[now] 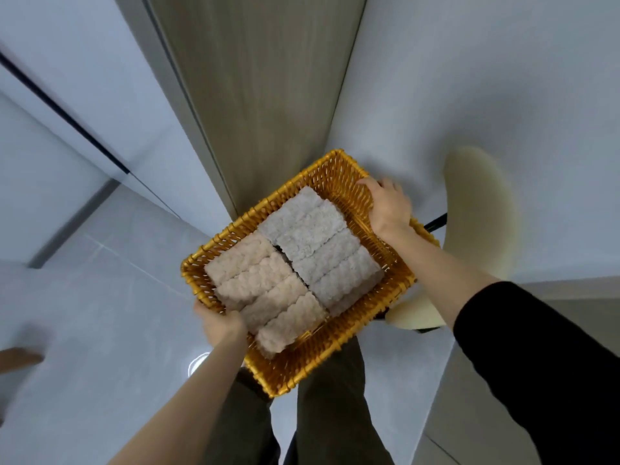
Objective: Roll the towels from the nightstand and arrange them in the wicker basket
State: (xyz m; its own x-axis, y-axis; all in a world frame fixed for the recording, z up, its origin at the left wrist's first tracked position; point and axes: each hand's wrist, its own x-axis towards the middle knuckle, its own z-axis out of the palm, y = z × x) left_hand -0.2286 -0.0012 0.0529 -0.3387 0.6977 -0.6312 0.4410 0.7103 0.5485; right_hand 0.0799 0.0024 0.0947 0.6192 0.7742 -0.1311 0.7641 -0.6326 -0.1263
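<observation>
Gripping the near left rim of the basket [312, 364] with the left hand [223, 325], above trouser legs [330, 407]. Holding rolled pinkish towels [268, 290] nearer and rolled grey towels [322, 250] just beyond, packed touching. Clasping the far right rim with the right hand [389, 206]. Facing a cream seat [476, 213] and wood panel [261, 95] farther off.

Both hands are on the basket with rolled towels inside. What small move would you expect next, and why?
Probably carry the wicker basket to a surface and set it down level. Two rows of rolled towels already lie packed inside, and the left hand and right hand grip opposite rims, holding it above the floor.
</observation>
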